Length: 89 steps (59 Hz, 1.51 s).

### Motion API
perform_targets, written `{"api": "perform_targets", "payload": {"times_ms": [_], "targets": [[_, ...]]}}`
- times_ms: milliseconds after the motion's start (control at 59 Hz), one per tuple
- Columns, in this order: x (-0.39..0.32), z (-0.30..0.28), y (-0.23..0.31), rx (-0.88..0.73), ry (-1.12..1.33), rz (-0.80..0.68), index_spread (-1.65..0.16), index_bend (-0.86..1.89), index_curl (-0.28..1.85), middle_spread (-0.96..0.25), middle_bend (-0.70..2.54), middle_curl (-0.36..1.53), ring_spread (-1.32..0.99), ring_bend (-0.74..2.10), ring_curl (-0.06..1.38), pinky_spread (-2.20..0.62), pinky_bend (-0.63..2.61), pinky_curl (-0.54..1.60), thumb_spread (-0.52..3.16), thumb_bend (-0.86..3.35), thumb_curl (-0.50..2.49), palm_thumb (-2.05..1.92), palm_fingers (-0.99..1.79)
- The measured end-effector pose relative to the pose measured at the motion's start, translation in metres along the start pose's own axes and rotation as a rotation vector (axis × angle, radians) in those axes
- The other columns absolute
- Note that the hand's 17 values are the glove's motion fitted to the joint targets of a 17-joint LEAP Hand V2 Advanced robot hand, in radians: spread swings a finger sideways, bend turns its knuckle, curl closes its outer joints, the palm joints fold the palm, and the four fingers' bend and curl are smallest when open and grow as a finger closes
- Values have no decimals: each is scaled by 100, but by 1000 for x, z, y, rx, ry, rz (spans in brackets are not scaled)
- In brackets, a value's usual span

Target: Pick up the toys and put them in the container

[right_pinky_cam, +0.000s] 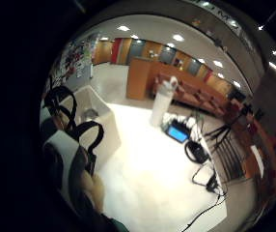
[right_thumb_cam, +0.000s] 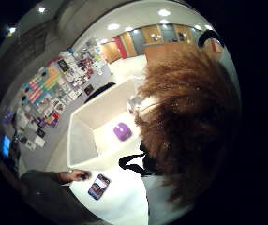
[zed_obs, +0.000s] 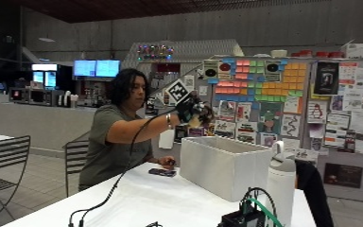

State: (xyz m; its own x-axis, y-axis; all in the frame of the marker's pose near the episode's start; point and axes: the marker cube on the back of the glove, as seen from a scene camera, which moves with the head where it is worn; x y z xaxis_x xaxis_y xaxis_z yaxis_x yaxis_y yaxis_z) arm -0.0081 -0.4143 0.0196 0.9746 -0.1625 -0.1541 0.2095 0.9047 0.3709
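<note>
1. Brown, shaggy fur of a toy (right_thumb_cam: pixel 190 117) fills the right half of the thumb-side palm view and hides whatever lies behind it; what kind of toy it is cannot be made out; in the outside view it shows only as a small brownish tuft (zed_obs: pixel 202 116) at the gloved fingers, at centre frame.
2. The right hand (zed_obs: pixel 187 109) is raised to about head height, forearm stretched toward the right of the frame, above the near rim of the white container (zed_obs: pixel 222 163); its fingers are curled round the furry toy, grasping it; the little-finger-side view shows only straps and a fingertip at its left edge.
3. The bare left hand (zed_obs: pixel 167 162) rests on the white worktop (zed_obs: pixel 143 198) beside a dark phone (zed_obs: pixel 162 172), left of the container; whether it touches the phone I cannot tell.
4. Inside the container a purple toy (right_thumb_cam: pixel 122 131) lies on the floor of the box, near the middle; the outside view hides it behind the container wall.
5. The container stands toward the far side of the worktop, open at the top, with bare worktop in front of it; a white bottle (zed_obs: pixel 281 182) and a black device with cables (zed_obs: pixel 247 215) stand at the lower right of the outside view, cut off by the frame edge.
</note>
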Motion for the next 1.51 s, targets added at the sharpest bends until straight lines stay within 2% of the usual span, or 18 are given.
{"api": "perform_targets", "payload": {"times_ms": [85, 203, 271, 440, 491, 542, 593, 610, 644, 661, 728, 898, 982, 1016, 1220, 1321, 1372, 1508], "targets": [[-44, -17, -64, 21, 66, 154, -33, 26, 61, -23, 122, 71, -28, 145, 55, -41, 108, 51, 152, 5, 34, 15, 120], [-95, -36, -141, 24, -111, 188, -33, 25, 65, -22, 123, 71, -29, 146, 56, -41, 109, 52, 152, 4, 34, 15, 119], [-94, -27, -160, -35, -47, 139, -33, 25, 67, -22, 123, 70, -28, 147, 56, -41, 109, 52, 151, 3, 35, 15, 119], [-95, 0, -193, -182, -75, 345, -34, 23, 72, -22, 124, 70, -28, 146, 55, -41, 109, 53, 150, 1, 35, 13, 118], [-100, 8, -189, -236, -121, 251, -34, 21, 72, -22, 122, 69, -28, 146, 55, -41, 107, 52, 149, -2, 34, 9, 114], [-97, 16, -179, -285, -129, 129, -35, 12, 69, -21, 118, 67, -27, 141, 53, -41, 102, 49, 144, -5, 32, 1, 102], [-91, 28, -175, -351, -58, 212, -36, 6, 66, -22, 113, 65, -27, 137, 51, -40, 100, 49, 137, -6, 31, -4, 83], [-90, 32, -174, -369, -14, 265, -38, 5, 64, -22, 102, 62, -28, 130, 50, -35, 98, 48, 132, -7, 31, -6, 44], [-87, 38, -173, -388, 54, 335, -39, 12, 68, -22, 95, 61, -27, 128, 52, -30, 103, 54, 127, -7, 30, -7, 25], [-85, 39, -171, -388, 64, 338, -40, 13, 67, -22, 81, 56, -26, 120, 49, -26, 107, 54, 123, -7, 30, -8, 4], [-85, 38, -165, -375, -5, 269, -44, 17, 61, -24, 65, 49, -23, 102, 41, -19, 114, 49, 113, -7, 30, -8, -6], [-88, 32, -136, -401, -66, 128, -47, 18, 55, -26, 50, 42, -21, 83, 28, -8, 116, 44, 103, -7, 29, -7, -4], [-78, 26, -113, -412, 39, 192, -48, 18, 53, -26, 45, 40, -21, 79, 27, -6, 113, 42, 102, -7, 28, -8, -3], [-77, 23, -99, -414, 56, 168, -48, 18, 52, -26, 44, 40, -21, 78, 27, -5, 112, 42, 102, -7, 28, -8, -3], [-69, 2, 13, -467, -39, 87, -48, 19, 50, -24, 38, 39, -21, 74, 25, -3, 106, 38, 104, -7, 26, -9, 3], [-52, -2, 76, -514, 23, 22, -46, 12, 46, -23, 40, 40, -22, 79, 26, -2, 105, 37, 106, -8, 24, -10, 3], [-63, -9, 106, -539, -72, -18, -45, 12, 44, -22, 42, 40, -22, 80, 27, -2, 104, 36, 106, -8, 24, -10, 2], [-80, -23, 175, -551, -176, 23, -42, 13, 39, -21, 44, 41, -22, 81, 27, -2, 105, 36, 107, -8, 23, -11, 0]]}}
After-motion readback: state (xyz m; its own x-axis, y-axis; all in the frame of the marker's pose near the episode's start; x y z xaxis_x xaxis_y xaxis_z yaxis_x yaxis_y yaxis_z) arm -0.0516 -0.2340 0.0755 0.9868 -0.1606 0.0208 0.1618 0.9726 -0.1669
